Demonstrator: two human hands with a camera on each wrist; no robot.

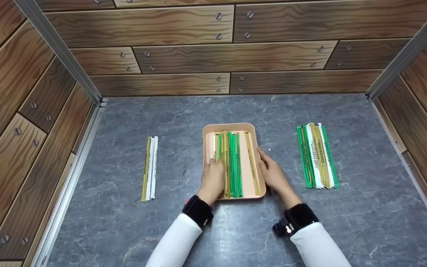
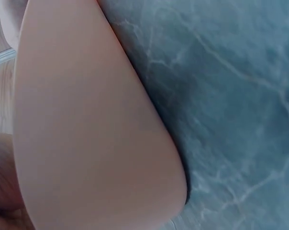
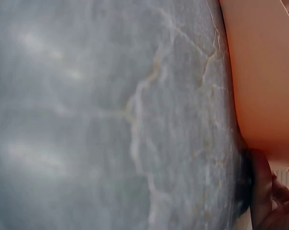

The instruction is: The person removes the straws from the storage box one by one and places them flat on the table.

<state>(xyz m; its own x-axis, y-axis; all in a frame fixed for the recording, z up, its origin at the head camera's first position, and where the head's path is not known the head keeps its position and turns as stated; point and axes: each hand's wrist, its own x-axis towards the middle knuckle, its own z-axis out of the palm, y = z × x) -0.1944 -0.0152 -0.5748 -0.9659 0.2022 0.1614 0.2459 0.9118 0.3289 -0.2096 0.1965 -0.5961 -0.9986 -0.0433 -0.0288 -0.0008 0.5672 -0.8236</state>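
A peach-coloured rectangular tray (image 1: 251, 144) holds a bundle of long, slim paper-wrapped sticks in green (image 1: 234, 163), gold and white. One gold wrapped stick (image 1: 252, 163) lies apart along its right side. My left hand (image 1: 213, 180) reaches over the tray's left edge, its bent fingers down among the leftmost sticks. Those fingertips are hidden, so I cannot tell whether they pinch a stick. My right hand (image 1: 274, 176) rests against the tray's right outer side with extended fingers. The tray's outer wall (image 2: 87, 115) fills much of the left wrist view.
To the left on the grey marbled table (image 1: 117, 222) lie a gold wrapped stick (image 1: 146, 168) and white ones (image 1: 152, 168). A wider row of green, white and gold wrapped sticks (image 1: 317, 155) lies to the right. Wood-patterned panels (image 1: 198, 59) enclose the back and sides.
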